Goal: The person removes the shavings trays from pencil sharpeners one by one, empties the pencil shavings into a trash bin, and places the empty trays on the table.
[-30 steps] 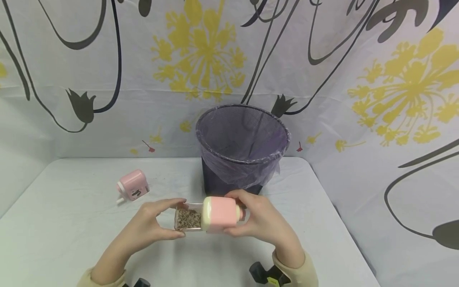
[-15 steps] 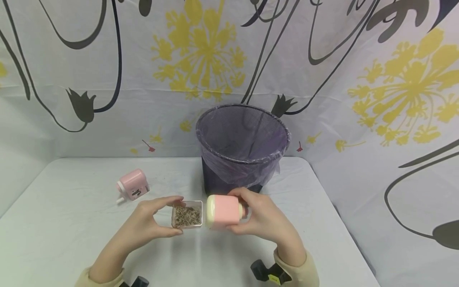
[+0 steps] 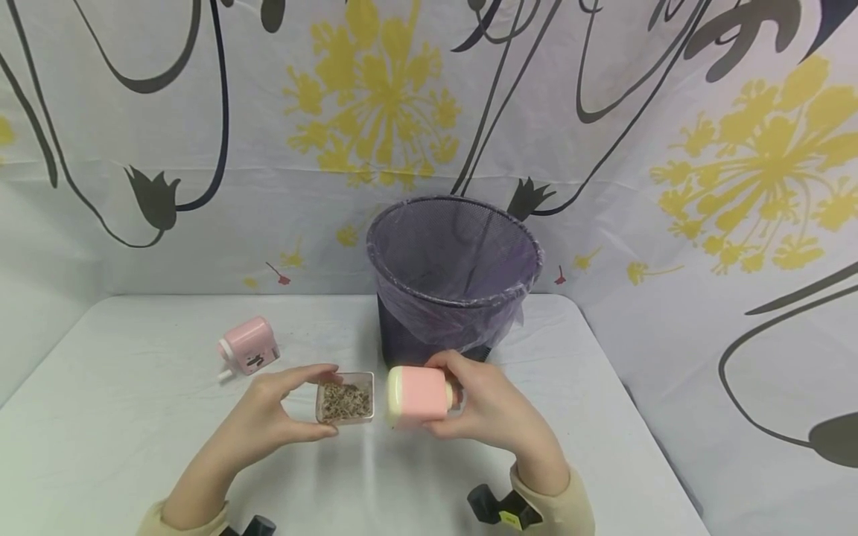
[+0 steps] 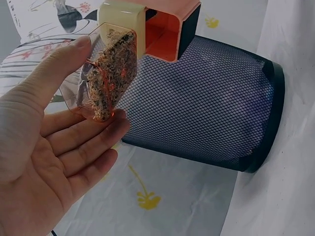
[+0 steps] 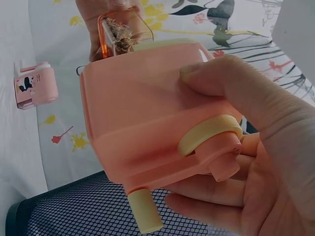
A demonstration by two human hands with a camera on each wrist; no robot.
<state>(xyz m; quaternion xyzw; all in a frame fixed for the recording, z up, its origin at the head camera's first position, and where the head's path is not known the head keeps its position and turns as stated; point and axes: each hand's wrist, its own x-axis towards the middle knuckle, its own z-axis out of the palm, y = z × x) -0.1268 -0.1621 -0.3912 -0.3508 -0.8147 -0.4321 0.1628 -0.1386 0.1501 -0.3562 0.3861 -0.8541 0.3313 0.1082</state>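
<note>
the clear tray (image 3: pixel 360 379) of shavings (image 3: pixel 346 403) has slid left, apart from the pink sharpener body (image 3: pixel 422 396). from here i see the left hand (image 3: pixel 271 408) pinching the tray and the right hand (image 3: pixel 485 402) gripping the body, in front of the mesh bin (image 3: pixel 445 324). the yellow tag (image 3: pixel 511 519) is too small to read.

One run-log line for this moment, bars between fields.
left hand: holds clear tray with shavings | right hand: holds peach sharpener body | these two: apart | bin: beyond hands | pink sharpener: on table

Soft shadows cross the bright table (image 3: pixel 389 491); the 2 wrist views are dimmer, perhaps softer.
</note>
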